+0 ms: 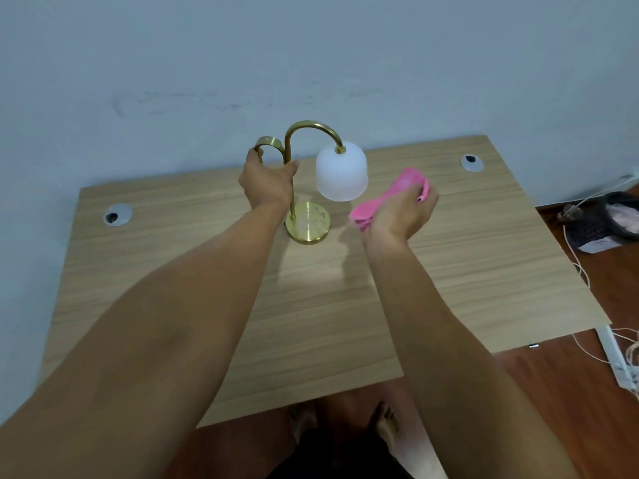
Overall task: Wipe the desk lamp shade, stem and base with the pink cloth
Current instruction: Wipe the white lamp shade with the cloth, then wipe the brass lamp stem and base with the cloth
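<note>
Lamp stem gripped by left hand; right hand clutches pink cloth beside shade.

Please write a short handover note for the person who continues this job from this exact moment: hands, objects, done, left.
Left hand: closed around the gold metal lamp stem, steadying it.
Right hand: gripping the crumpled pink cloth, beside the white frosted shade; contact with the shade is unclear.
The lamp stands upright on its round gold base, toward the back of the wooden desk.
Done: cannot tell which parts are wiped.
Left: assume shade, stem and base.
</note>
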`<state>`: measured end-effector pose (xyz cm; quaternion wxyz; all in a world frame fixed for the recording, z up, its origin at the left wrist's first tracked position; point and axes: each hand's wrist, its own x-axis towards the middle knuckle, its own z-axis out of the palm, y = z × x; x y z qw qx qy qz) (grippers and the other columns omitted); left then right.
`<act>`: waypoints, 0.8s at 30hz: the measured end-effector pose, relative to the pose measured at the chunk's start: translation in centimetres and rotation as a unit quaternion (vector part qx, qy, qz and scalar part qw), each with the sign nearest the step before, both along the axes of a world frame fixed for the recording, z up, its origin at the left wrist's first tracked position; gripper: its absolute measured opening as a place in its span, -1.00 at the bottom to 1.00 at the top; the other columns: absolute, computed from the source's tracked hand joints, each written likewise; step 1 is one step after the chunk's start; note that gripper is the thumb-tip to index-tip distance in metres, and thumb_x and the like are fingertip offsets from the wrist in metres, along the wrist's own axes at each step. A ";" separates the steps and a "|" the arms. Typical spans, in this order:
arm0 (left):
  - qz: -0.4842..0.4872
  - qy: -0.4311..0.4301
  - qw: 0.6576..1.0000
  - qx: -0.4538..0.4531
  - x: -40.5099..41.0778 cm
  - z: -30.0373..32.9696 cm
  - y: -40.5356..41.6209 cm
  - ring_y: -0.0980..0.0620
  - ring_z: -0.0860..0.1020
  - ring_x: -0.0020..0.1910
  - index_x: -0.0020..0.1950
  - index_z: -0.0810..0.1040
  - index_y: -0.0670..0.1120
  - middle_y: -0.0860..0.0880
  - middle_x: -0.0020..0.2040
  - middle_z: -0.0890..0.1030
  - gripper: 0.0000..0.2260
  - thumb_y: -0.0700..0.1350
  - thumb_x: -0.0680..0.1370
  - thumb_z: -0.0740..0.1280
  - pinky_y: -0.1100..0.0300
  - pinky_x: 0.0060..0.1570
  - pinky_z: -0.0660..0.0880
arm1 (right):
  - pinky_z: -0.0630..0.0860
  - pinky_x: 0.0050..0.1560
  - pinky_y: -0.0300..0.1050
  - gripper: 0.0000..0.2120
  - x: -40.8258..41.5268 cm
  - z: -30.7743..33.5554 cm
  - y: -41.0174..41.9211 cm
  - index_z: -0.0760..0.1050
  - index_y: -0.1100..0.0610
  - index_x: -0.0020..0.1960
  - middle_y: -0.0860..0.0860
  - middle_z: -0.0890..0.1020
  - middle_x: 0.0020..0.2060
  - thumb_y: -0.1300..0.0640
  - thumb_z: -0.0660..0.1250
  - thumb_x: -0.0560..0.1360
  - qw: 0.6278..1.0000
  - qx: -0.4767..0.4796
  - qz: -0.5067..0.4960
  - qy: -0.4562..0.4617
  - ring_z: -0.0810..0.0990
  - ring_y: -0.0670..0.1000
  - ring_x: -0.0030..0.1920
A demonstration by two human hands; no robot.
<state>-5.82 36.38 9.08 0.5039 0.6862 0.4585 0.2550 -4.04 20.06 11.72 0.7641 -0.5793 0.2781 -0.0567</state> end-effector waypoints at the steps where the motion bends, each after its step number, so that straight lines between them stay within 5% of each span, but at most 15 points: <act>1: 0.001 -0.005 1.000 -0.001 -0.1 -0.1 -0.1 -0.05 0.48 0.40 0.39 0.48 -0.13 -0.08 0.40 0.52 -0.41 -0.02 0.44 0.60 0.14 0.35 0.46 | 0.58 0.09 0.01 -0.85 0.4 1.2 0.1 0.53 -0.04 0.08 -0.02 0.64 0.08 0.05 0.18 0.65 0.999 -0.008 0.011 -0.037 0.62 0.03 0.03; 6: -0.018 -0.027 0.999 0.006 -1.6 -0.5 0.2 -0.01 0.49 0.25 0.29 0.47 -0.15 -0.07 0.25 0.55 -0.41 0.06 0.41 0.62 0.20 0.15 0.41 | 0.44 0.04 -0.37 -0.81 1.0 5.2 2.0 0.52 0.11 0.21 -0.09 0.62 0.09 0.13 0.17 0.70 0.981 -0.051 0.065 -0.173 0.57 -0.16 0.08; 11: -0.041 -0.034 0.999 0.010 -2.9 -0.8 0.4 -0.01 0.54 0.25 0.29 0.47 -0.14 -0.07 0.25 0.59 -0.40 0.13 0.42 0.59 0.14 0.23 0.46 | 0.39 -0.05 -0.55 -0.83 -0.3 5.1 5.7 0.47 0.08 0.19 -0.31 0.60 -0.01 0.14 0.12 0.71 0.943 -0.135 0.201 -0.230 0.51 -0.50 -0.06; 14: -0.031 -0.041 0.999 0.003 -2.9 -1.1 0.5 0.00 0.56 0.10 0.21 0.47 -0.12 -0.07 0.15 0.59 -0.44 0.13 0.40 0.60 0.14 0.13 0.49 | 0.51 0.23 -0.12 -0.81 -1.1 4.0 8.0 0.41 -0.06 0.15 -0.17 0.68 0.09 -0.05 0.05 0.69 0.908 -0.206 0.264 -0.254 0.62 -0.09 0.16; 16: -0.029 -0.045 0.999 -0.002 -2.7 -1.2 0.6 0.02 0.52 -0.01 0.14 0.46 -0.10 -0.05 0.06 0.57 -0.51 0.09 0.40 0.59 0.18 0.00 0.44 | 0.49 0.22 0.11 -0.81 -0.8 3.1 8.9 0.42 -0.09 0.11 -0.16 0.69 0.07 -0.05 0.05 0.65 0.876 -0.283 0.275 -0.276 0.58 0.03 0.16; 22: -0.015 -0.051 0.998 -0.024 -2.6 -1.2 0.8 0.02 0.47 -0.14 0.07 0.46 -0.10 -0.02 -0.04 0.53 -0.66 -0.07 0.43 0.54 0.29 -0.19 0.41 | 0.22 0.49 0.15 -0.72 0.3 1.9 8.5 0.59 -0.02 0.12 -0.16 0.66 0.04 0.25 0.20 0.56 0.699 -0.455 0.365 -0.414 0.54 -0.04 0.20; 24: -0.015 -0.052 0.998 -0.029 -2.6 -1.2 0.9 0.06 0.47 -0.21 0.07 0.48 -0.11 0.01 -0.10 0.52 -0.56 0.02 0.37 0.61 0.29 -0.22 0.42 | 0.33 0.43 0.15 -0.68 0.8 2.0 8.2 0.57 -0.08 0.06 -0.20 0.69 0.02 0.28 0.18 0.55 0.752 -0.395 0.352 -0.393 0.59 -0.10 0.19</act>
